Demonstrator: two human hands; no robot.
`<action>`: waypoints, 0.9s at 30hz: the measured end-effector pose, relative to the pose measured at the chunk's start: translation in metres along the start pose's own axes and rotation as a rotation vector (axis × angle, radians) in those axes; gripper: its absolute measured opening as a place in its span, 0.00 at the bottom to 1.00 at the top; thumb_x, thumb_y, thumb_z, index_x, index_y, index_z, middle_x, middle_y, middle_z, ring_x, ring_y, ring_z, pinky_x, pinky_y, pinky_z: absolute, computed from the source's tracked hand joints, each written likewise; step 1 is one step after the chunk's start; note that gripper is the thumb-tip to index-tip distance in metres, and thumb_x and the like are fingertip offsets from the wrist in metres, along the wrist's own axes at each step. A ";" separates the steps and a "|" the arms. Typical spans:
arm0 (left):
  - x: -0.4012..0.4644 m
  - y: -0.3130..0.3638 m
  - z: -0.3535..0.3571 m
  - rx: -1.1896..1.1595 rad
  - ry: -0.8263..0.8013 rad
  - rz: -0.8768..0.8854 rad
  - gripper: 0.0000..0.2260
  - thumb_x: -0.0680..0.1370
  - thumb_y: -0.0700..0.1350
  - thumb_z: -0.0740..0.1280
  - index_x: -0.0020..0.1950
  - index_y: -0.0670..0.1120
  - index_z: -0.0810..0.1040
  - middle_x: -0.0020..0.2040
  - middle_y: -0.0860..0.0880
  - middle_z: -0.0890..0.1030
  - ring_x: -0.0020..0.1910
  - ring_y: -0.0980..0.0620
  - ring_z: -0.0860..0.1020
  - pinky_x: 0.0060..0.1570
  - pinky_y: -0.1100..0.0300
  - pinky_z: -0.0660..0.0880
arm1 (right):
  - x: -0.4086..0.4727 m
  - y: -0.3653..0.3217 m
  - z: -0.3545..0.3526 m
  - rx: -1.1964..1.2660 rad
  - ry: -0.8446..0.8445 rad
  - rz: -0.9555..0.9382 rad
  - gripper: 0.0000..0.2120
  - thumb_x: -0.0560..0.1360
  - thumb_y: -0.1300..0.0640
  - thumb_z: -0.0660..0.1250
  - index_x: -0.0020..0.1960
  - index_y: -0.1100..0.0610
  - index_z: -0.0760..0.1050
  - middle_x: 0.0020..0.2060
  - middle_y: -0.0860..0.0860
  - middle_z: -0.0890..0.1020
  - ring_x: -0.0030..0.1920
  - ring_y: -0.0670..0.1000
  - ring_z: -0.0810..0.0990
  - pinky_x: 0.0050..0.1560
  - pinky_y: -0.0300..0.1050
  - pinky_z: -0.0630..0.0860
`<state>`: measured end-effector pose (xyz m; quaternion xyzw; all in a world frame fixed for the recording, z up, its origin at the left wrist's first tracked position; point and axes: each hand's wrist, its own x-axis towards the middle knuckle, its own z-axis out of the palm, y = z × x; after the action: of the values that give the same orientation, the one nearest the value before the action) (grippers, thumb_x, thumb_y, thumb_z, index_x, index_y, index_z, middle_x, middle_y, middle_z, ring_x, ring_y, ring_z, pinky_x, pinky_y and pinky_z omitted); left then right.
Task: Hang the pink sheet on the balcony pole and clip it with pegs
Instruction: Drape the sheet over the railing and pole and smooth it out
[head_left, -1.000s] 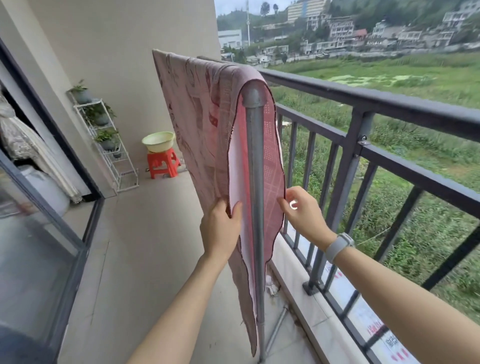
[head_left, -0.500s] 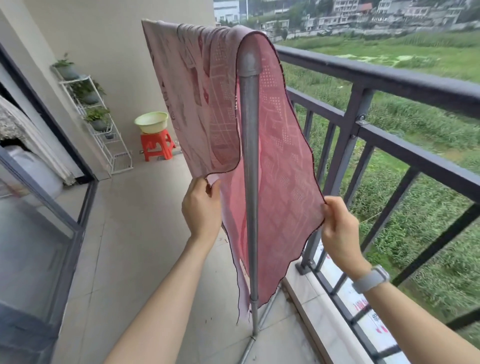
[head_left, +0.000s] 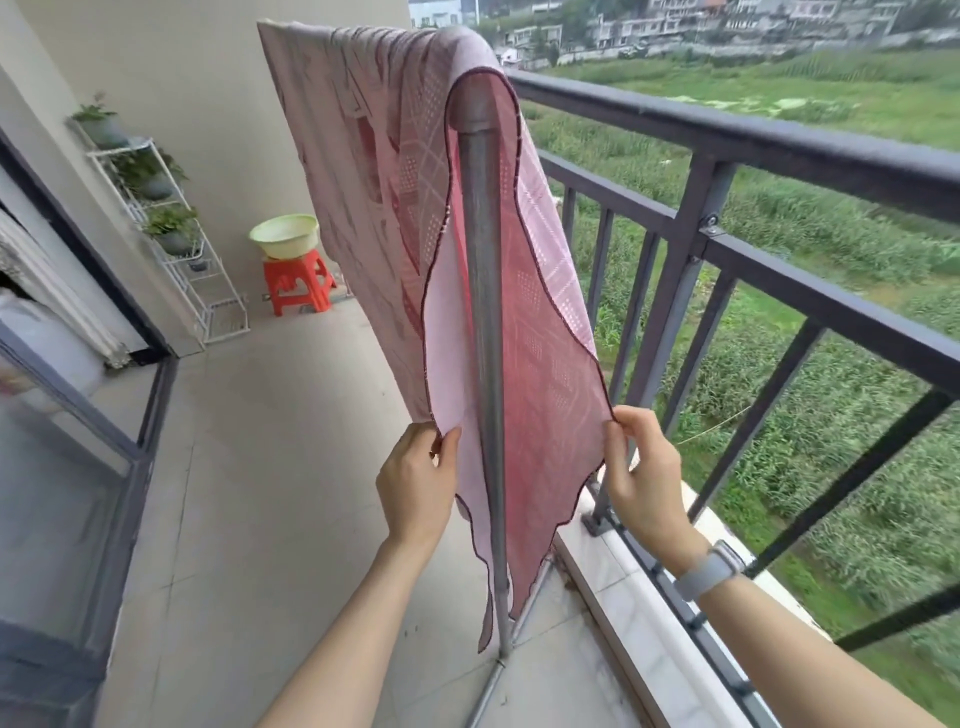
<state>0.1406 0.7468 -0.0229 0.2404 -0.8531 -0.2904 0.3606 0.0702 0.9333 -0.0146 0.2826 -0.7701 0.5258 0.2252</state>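
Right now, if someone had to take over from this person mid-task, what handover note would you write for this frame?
Left hand: pinches the near edge of the thin patterned pink sheet, on the room side.
Right hand: pinches the sheet's edge on the railing side.
The sheet is draped over the top of the grey metal drying pole and hangs down both sides, spread between the hands.
Done: sheet is hung on the pole.
Left: finish straightening it, then clip it. No pegs are visible in this view, so they need finding first.

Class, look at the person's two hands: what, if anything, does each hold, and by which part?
Both hold the pink sheet by its dark-trimmed side edges: left hand pinches the wall-side edge, right hand the railing-side edge.
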 end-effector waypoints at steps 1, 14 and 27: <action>-0.003 -0.001 0.001 0.002 -0.010 0.003 0.14 0.72 0.40 0.70 0.31 0.40 0.69 0.30 0.43 0.75 0.28 0.42 0.72 0.31 0.59 0.62 | 0.001 0.000 0.003 0.026 -0.005 0.020 0.05 0.74 0.65 0.57 0.45 0.65 0.71 0.35 0.53 0.73 0.33 0.47 0.71 0.36 0.31 0.66; -0.040 -0.011 0.012 0.074 -0.083 0.088 0.08 0.67 0.38 0.74 0.33 0.44 0.75 0.30 0.49 0.78 0.29 0.48 0.75 0.28 0.65 0.64 | -0.016 -0.012 0.021 0.143 -0.171 -0.002 0.02 0.73 0.66 0.61 0.45 0.63 0.72 0.37 0.49 0.75 0.37 0.43 0.73 0.42 0.31 0.71; -0.055 -0.016 0.014 0.164 -0.204 0.306 0.08 0.66 0.44 0.71 0.29 0.45 0.75 0.27 0.50 0.77 0.27 0.49 0.76 0.22 0.63 0.67 | -0.028 -0.003 0.031 -0.030 -0.232 -0.035 0.08 0.74 0.63 0.60 0.37 0.62 0.67 0.34 0.49 0.68 0.35 0.45 0.64 0.38 0.36 0.63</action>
<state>0.1672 0.7735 -0.0680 0.1062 -0.9326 -0.1845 0.2916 0.0910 0.9090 -0.0416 0.3514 -0.7937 0.4740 0.1478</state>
